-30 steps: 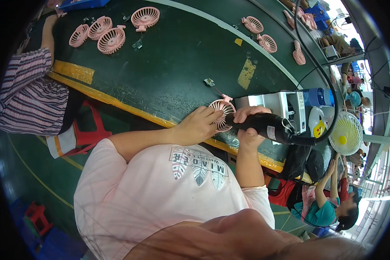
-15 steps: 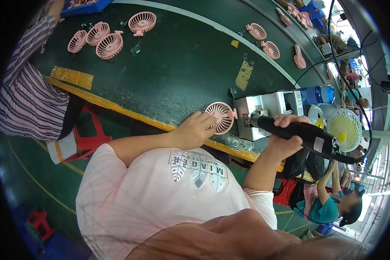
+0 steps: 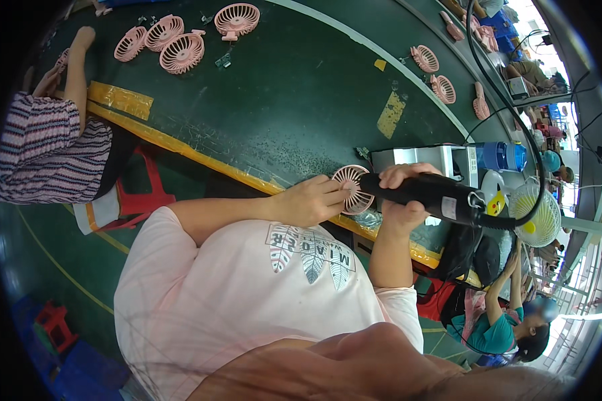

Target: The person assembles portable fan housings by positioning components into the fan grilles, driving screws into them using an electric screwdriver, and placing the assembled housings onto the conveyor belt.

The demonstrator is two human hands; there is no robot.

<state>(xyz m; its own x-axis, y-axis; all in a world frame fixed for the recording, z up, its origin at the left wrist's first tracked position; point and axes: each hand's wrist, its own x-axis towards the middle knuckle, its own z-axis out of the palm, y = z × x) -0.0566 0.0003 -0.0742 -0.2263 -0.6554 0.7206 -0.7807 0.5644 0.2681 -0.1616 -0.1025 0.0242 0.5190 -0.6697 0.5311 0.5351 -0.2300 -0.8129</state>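
At the table's near edge, my left hand [image 3: 311, 202] is closed on a round pink fan housing [image 3: 346, 176] with radial slots. My right hand [image 3: 403, 195] grips a black electric screwdriver [image 3: 441, 198] lying nearly level, its cable looping off to the right. The screwdriver's front end points left over the housing, close to my left fingertips; whether the bit touches is hidden. Just beyond my right hand stands a silver metal box [image 3: 388, 158], partly covered by that hand. A small dark part [image 3: 362, 153] lies beside the box.
Several pink fan housings [image 3: 182, 53] and small circuit boards [image 3: 223, 61] lie at the far left. More pink housings [image 3: 443, 89] are at the far right. A co-worker in a striped sleeve [image 3: 43, 120] works at left. A blue-capped bottle [image 3: 502, 156] and a white fan [image 3: 534, 212] stand right.
My right hand has brought the screwdriver leftward, from the front of the metal box to over the pink housing. My left hand still holds the housing. The co-worker's arm has come lower.
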